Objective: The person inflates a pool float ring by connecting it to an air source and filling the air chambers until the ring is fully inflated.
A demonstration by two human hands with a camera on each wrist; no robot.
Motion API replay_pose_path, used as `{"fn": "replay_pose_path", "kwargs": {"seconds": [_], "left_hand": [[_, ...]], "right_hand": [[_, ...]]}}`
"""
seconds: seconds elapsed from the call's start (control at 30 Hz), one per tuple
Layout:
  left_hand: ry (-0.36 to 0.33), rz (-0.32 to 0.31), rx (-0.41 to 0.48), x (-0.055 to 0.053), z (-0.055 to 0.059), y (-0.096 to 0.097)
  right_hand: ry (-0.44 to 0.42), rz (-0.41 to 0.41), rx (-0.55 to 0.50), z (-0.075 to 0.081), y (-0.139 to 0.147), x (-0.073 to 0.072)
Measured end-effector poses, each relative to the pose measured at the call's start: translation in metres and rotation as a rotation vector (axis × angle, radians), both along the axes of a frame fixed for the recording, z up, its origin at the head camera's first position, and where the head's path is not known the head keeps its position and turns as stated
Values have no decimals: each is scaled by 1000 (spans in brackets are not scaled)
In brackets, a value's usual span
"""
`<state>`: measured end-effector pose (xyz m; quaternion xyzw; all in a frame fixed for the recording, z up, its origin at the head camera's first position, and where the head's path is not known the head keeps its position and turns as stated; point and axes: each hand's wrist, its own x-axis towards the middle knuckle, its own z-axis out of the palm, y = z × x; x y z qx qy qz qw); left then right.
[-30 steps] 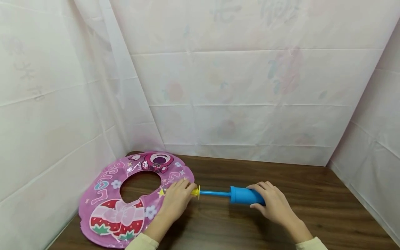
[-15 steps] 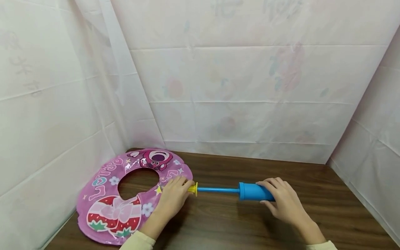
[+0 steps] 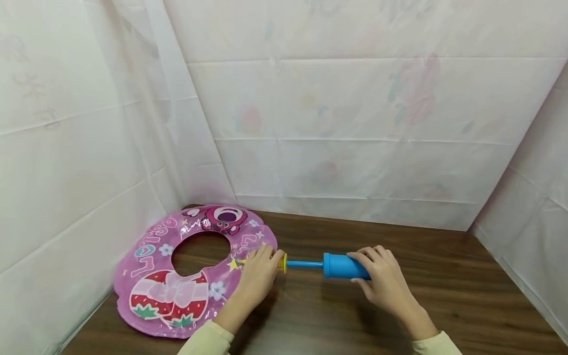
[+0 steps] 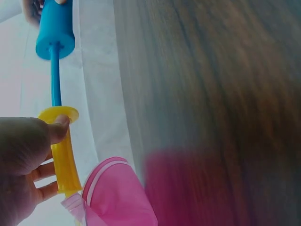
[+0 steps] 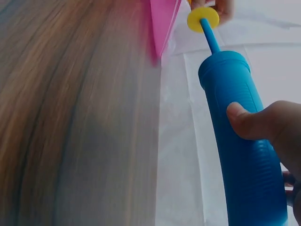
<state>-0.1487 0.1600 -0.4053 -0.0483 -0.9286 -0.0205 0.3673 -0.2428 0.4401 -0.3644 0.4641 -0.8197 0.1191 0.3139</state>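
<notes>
A hand pump lies level between both hands, with a blue barrel [image 3: 343, 266], a thin blue rod [image 3: 305, 264] and a yellow handle [image 4: 66, 160]. My left hand [image 3: 261, 270] grips the yellow handle, thumb at its round flange. At the handle's far end, a clear plastic valve [image 4: 75, 205] of the pink swim ring [image 3: 153, 241] meets it. Around the barrel curls my right hand [image 3: 382, 277], thumb along its ribbed side in the right wrist view. The ring looks puffed up, printed with a bear and strawberries.
The dark wooden table [image 3: 466, 291] carries the ring at its left. Pale printed sheets hang as walls at the back [image 3: 355, 167], the left [image 3: 80, 172] and the right [image 3: 541, 177], close to the table's edges.
My right hand first drew the barrel rightward, baring more rod, then pushed it back left, so less rod shows now. My left hand stays on the yellow handle. The view shifts slightly.
</notes>
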Motion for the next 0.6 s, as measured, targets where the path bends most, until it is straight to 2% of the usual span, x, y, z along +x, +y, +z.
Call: {"fn": "replay_pose_path", "kwargs": {"seconds": [0.2, 0.6], "left_hand": [[-19, 21, 0, 0, -4, 4], [-16, 4, -28, -4, -10, 4]], "right_hand": [[44, 18, 40, -8, -23, 3], [-53, 37, 7, -25, -61, 9]]}}
